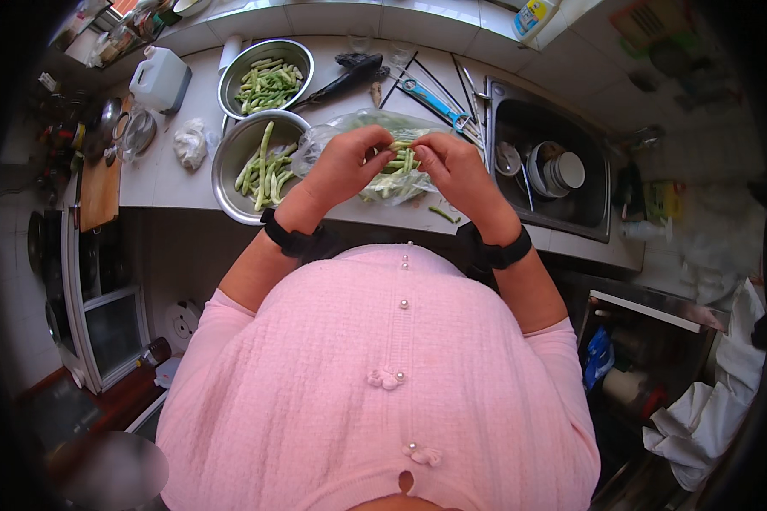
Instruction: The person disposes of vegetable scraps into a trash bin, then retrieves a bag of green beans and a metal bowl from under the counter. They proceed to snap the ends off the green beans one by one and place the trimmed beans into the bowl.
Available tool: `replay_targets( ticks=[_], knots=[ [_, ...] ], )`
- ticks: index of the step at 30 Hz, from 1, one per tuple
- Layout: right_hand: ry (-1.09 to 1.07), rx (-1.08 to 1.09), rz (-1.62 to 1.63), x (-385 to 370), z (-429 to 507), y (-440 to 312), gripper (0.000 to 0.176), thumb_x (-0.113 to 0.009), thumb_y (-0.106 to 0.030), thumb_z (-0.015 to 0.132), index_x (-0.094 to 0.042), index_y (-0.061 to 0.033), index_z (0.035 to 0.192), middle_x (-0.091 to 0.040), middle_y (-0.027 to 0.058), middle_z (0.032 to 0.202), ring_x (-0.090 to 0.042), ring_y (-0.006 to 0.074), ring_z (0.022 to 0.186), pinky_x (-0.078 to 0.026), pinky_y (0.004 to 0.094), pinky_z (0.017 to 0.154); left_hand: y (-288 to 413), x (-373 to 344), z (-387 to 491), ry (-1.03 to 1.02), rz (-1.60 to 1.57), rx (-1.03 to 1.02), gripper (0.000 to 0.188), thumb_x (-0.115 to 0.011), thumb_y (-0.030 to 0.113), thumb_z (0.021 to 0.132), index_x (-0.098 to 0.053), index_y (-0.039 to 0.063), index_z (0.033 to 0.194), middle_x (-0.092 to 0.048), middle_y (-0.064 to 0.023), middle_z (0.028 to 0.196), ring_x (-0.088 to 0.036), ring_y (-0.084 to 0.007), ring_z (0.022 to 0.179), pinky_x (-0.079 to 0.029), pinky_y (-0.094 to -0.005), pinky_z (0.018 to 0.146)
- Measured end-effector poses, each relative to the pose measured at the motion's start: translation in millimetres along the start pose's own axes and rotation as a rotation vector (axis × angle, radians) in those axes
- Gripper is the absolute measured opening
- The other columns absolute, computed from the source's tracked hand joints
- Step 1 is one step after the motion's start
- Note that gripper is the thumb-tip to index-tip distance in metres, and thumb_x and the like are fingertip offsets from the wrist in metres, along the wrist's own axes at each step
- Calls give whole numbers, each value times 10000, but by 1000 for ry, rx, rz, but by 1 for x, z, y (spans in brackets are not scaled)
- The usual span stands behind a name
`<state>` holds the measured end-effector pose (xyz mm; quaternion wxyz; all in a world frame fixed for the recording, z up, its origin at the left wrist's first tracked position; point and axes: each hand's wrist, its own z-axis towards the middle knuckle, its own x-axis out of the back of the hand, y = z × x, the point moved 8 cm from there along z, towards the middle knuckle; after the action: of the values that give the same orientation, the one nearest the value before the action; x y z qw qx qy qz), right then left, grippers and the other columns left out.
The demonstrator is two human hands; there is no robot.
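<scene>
Between the fingertips of my left hand (351,160) and my right hand (446,163) is a green bean (401,145), gripped at both ends. Beneath it lies an open clear plastic bag (390,191) with more green beans in it. To the left, a metal bowl (222,185) holds long green beans (265,169). Behind that bowl stands a second metal bowl (225,89) with shorter pieces of bean (271,83). A small bean piece (444,214) lies on the counter near its front edge, below my right hand.
A sink (569,211) with stacked bowls (565,171) is at the right. Behind the bag lie a blue peeler (431,102), chopsticks and a dark eggplant (351,76). A white jug (160,80), a crumpled plastic bag (192,144) and a wooden cutting board (100,191) are at the left.
</scene>
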<state>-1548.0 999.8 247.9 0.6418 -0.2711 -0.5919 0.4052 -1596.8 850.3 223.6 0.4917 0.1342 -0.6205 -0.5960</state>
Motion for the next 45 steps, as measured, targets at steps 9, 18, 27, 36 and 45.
replay_targets(
  ticks=[9, 18, 27, 36, 45],
  knots=[
    [-136, 167, -567, -14, -7, -24, 48, -562, -32, 849, -562, 10, 824, -637, 208, 862, -645, 393, 850, -528, 443, 728, 30, -4, 2, -55, 195, -275, 135, -664, 56, 880, -634, 7, 1002, -649, -165, 859, -623, -341, 785, -501, -398, 674],
    [118, 12, -30, 0, 2, -6, 190, -526, -137, 897, -598, -2, 784, -559, 109, 642, -619, 229, 627, -492, 353, 598, 27, -8, 3, -47, -23, -61, 161, -640, 102, 936, -636, 1, 1062, -687, -152, 921, -674, -242, 784, -528, -348, 696],
    [250, -303, 1067, 14, -11, 68, 245, -428, -72, 927, -658, 0, 967, -568, 9, 767, -520, 76, 656, -437, 227, 611, -14, 25, 20, 176, -898, 69, 203, -545, 173, 1034, -608, 34, 1168, -707, -101, 1056, -630, -79, 796, -529, -234, 731],
    [-16, -284, 366, -1, -25, 42, 210, -549, -123, 984, -682, 17, 1066, -603, 51, 898, -575, 126, 761, -479, 249, 704, -17, 26, 24, 139, -890, 101, 226, -545, 188, 1037, -606, 32, 1188, -704, -75, 1021, -607, -55, 756, -505, -205, 692],
    [-53, 77, -296, -9, 1, 13, 57, -568, 0, 855, -606, 31, 885, -615, 208, 939, -612, 411, 892, -513, 438, 778, 43, 9, 19, 84, 541, -370, 383, -695, 214, 866, -624, 107, 1227, -640, -58, 1177, -542, -299, 1136, -380, -443, 994]
  ],
)
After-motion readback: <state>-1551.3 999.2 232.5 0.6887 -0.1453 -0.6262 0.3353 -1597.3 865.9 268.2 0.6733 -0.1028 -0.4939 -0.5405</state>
